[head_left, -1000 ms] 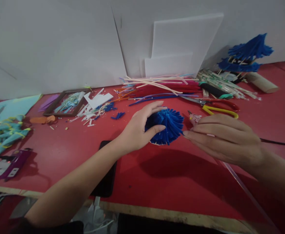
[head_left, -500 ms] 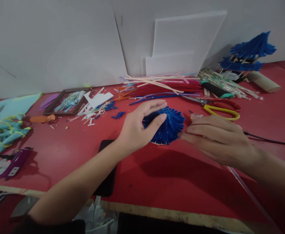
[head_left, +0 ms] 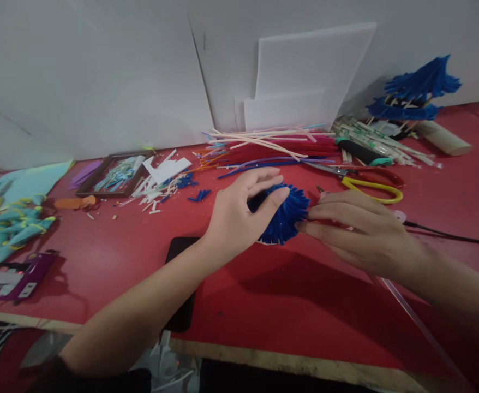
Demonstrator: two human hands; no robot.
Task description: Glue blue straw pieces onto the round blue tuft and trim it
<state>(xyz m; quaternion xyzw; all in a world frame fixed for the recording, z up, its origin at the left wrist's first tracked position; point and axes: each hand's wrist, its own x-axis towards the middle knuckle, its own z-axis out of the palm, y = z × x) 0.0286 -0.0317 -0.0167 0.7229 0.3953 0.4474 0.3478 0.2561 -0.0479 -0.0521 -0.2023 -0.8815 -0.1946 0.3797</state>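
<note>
A round blue fringed piece (head_left: pixel 285 215) made of many short blue strips rests on the red table (head_left: pixel 288 305). My left hand (head_left: pixel 239 215) curls over its left side, fingers on top and thumb pressed against its front. My right hand (head_left: pixel 360 232) lies just right of it, fingers stretched out together, the fingertips touching the blue fringe's right edge. Whether anything lies under my right palm is hidden.
Behind the hands lie coloured straws (head_left: pixel 272 148), red-and-yellow scissors (head_left: pixel 366 183), white foam boards (head_left: pixel 305 76) against the wall and more blue fringed pieces (head_left: pixel 417 90). A black phone (head_left: pixel 180 284) lies under my left forearm. Cut scraps (head_left: pixel 157 188) and a small frame (head_left: pixel 111 174) sit at left.
My left hand has shifted slightly right over the blue piece. My right hand has slid left until its fingertips reach the fringe, covering the small pink thing seen a second ago.
</note>
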